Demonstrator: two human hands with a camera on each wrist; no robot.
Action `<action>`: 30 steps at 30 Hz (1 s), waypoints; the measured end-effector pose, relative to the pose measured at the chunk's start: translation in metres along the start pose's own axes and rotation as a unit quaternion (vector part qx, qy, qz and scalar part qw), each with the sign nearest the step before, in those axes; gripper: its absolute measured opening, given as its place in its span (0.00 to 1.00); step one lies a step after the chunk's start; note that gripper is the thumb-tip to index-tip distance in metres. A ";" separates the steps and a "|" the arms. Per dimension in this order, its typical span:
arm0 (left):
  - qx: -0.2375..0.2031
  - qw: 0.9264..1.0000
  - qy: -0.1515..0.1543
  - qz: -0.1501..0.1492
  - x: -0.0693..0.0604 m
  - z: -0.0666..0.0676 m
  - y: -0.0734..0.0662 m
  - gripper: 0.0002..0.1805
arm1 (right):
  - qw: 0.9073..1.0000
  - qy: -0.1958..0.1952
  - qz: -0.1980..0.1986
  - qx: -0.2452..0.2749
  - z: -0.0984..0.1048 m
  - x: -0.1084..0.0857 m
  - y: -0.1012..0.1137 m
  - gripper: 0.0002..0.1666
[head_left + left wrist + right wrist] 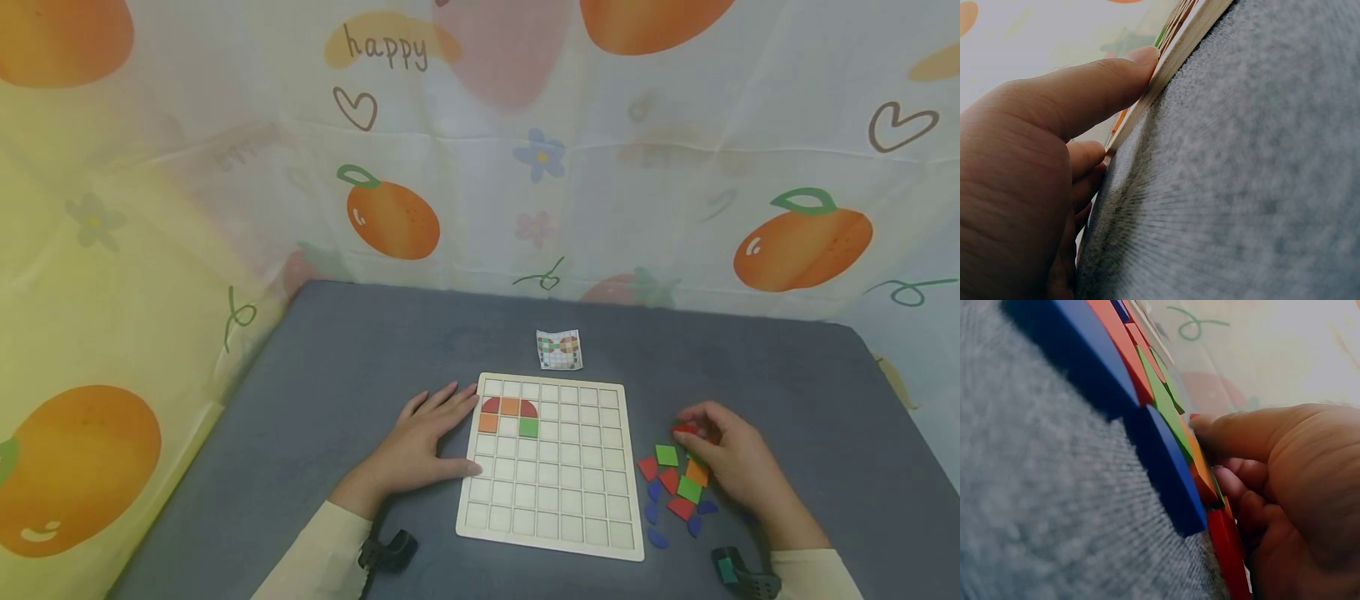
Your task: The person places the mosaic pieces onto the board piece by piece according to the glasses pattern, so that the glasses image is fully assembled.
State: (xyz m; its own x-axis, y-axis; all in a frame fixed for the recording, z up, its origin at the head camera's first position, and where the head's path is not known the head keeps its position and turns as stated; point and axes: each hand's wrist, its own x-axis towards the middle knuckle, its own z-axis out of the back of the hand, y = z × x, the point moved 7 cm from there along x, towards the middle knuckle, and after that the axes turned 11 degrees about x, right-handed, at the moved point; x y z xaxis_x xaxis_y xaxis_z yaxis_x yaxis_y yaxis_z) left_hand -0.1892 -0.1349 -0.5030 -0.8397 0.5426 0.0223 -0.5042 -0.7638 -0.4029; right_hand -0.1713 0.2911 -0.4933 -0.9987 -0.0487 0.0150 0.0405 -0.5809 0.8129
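Observation:
A wooden grid board (pixel 555 475) lies on the table; its upper left cells hold two red quarter-round pieces, two orange squares (pixel 510 407) and a green square (pixel 528 427). My left hand (pixel 412 446) rests at the board's left edge, fingers spread, with the thumb on the rim, also seen in the left wrist view. To the right of the board, my right hand (pixel 738 454) pinches a red piece (pixel 684 429) between thumb and fingers, above the far end of the loose pieces. In the right wrist view, the fingers of my right hand (pixel 1285 469) are curled beside the pile.
Loose green, red, orange and blue pieces, among them a green square (pixel 666 455) and a blue piece (pixel 657 539), lie right of the board. A small printed pattern card (pixel 559 350) lies behind it. Patterned cloth (pixel 480 167) hangs behind the grey table (pixel 405 333).

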 end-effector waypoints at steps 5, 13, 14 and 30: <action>0.001 1.000 0.001 0.000 0.000 0.000 0.000 0.56 | 0.999 -0.047 0.015 0.007 0.004 -0.002 0.006 0.17; 0.002 1.000 0.002 -0.002 0.000 0.001 0.000 0.56 | 0.993 -0.111 0.028 0.014 0.010 -0.006 0.020 0.12; 0.003 1.000 0.002 -0.002 0.000 0.001 0.000 0.56 | 0.993 -0.112 0.034 0.016 0.009 -0.006 0.023 0.11; 0.000 1.000 0.002 -0.001 -0.001 0.001 0.000 0.57 | 0.992 -0.018 0.065 0.102 -0.032 -0.010 0.069 0.11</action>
State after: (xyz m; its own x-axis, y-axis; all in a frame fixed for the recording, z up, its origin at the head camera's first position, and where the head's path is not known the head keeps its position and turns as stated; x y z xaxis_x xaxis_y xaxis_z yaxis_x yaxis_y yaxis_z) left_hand -0.1889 -0.1356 -0.5023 -0.8379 0.5454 0.0197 -0.5059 -0.7626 -0.4030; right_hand -0.1576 0.2252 -0.4563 -0.9862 -0.0805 0.1447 0.1648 -0.3942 0.9041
